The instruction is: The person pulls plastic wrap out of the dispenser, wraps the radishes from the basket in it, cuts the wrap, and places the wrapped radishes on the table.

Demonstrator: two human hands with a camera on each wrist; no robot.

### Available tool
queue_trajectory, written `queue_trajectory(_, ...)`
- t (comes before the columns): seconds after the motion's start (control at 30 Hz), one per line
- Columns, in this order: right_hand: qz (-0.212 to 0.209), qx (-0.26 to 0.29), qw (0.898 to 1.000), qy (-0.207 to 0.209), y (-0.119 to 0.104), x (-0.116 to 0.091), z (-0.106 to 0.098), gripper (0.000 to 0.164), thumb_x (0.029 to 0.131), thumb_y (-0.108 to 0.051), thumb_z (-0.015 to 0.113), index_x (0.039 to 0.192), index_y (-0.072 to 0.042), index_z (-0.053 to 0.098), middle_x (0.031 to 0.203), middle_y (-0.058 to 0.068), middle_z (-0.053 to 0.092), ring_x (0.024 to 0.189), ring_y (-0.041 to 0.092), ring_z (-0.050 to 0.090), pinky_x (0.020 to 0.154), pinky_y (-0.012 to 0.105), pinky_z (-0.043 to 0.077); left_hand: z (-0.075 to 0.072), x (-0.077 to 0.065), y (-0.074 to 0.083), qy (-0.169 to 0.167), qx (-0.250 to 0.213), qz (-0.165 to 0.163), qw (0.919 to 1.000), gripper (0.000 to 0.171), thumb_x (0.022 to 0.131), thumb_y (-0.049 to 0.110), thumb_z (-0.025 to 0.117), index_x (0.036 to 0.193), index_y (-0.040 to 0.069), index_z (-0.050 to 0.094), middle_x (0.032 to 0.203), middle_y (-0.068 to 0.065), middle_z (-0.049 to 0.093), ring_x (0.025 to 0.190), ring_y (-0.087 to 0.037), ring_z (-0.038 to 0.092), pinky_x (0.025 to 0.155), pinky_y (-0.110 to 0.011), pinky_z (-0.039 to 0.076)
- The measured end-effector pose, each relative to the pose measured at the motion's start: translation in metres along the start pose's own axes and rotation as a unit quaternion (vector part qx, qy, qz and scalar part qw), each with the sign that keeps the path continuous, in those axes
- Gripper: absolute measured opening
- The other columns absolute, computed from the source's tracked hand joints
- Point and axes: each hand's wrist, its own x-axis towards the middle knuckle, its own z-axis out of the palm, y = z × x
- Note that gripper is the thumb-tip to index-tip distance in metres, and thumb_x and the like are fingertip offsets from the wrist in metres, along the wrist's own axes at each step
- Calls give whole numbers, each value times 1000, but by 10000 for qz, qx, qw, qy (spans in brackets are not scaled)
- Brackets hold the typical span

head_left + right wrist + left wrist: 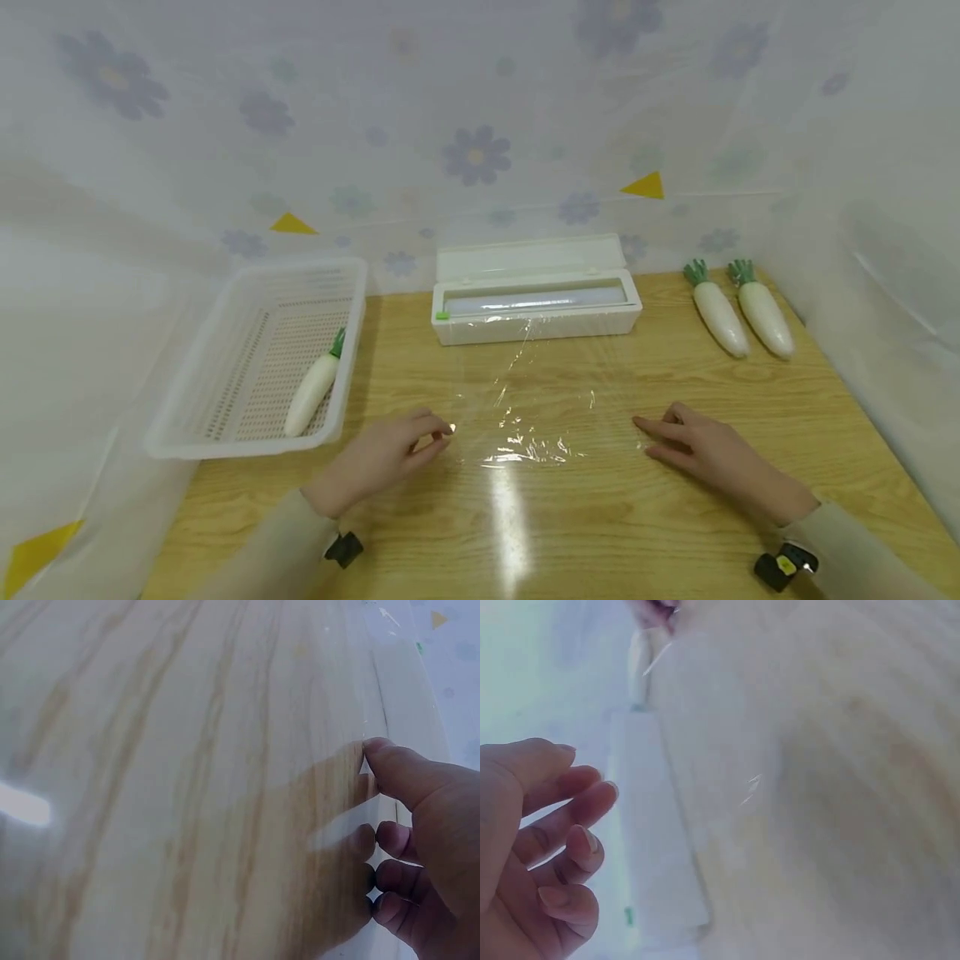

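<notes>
Here's the clear wrap (pixel 525 392), stretching from the white box (pixel 536 329) over the surface (pixel 420 533), right between the 2 hands: left hand (pixel 386 458) loosely curved, empty, by 1 edge; right hand (pixel 708 450), thumb and fingers parted, empty too, at the other.

the film (pixel 517 400) is clear, the box (pixel 540 327) white, the table (pixel 637 517) wood-grained yellow-brown, the backdrop (pixel 510 92) purple-flowered.

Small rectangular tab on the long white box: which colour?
The tab is green, clearest in the head view.
</notes>
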Motion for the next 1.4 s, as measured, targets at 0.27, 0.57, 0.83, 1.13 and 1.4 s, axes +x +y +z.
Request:
queue_trajectory(0.27, 40, 14, 10000, 7, 4, -2, 3, 48, 90, -20, 82, 137, -16, 71, 92, -17, 50, 70, -6, 37, 57, 17, 36, -66, 10, -23, 824, -309, -767, 9932, 22, 101, 11, 69, 122, 6, 72, 92, 0, 72, 65, -2, 55, 55, -22, 49)
queue_trajectory(0.57, 29, 61, 10000, -3, 6, -4, 7, 48, 92, -20, 81, 138, -15, 69, 92, -17, 50, 70, -6, 37, 58, 17, 36, -121, 10, -90, 1660, -314, -2099, 9630, 31, 108, 22, 60, 132, 4, 66, 114, -18, 71, 95, -29, 67, 77, -24, 51)
queue_trajectory(0.83, 89, 85, 9999, -25, 6, -4, 7, 48, 92, -20, 80, 139, -14, 69, 93, -17, 51, 70, -7, 37, 58, 17, 37, -124, 0, -158, 1029, -510, -3359, 9349, 52, 106, 34, 63, 139, -4, 56, 125, -31, 63, 112, -47, 61, 89, -60, 54)
queue_trajectory(1.13, 17, 87, 9999, 89, 3, -3, 8, 48, 90, -20, 82, 136, -14, 70, 92, -17, 50, 70, -7, 36, 57, 18, 36, -115, -8, -185, -798, -806, -4018, 9087, 69, 100, 43, 69, 142, -8, 50, 137, -36, 55, 116, -47, 61, 81, -47, 61)
queue_trajectory(1.4, 159, 104, 9998, 39, 2, -3, 6, 47, 91, -21, 81, 136, -14, 71, 91, -19, 49, 70, -7, 37, 57, 17, 37, -108, -9, -184, -2024, -1257, -4327, 8695, 74, 96, 41, 76, 145, -7, 47, 139, -31, 55, 118, -46, 60, 73, -47, 62)
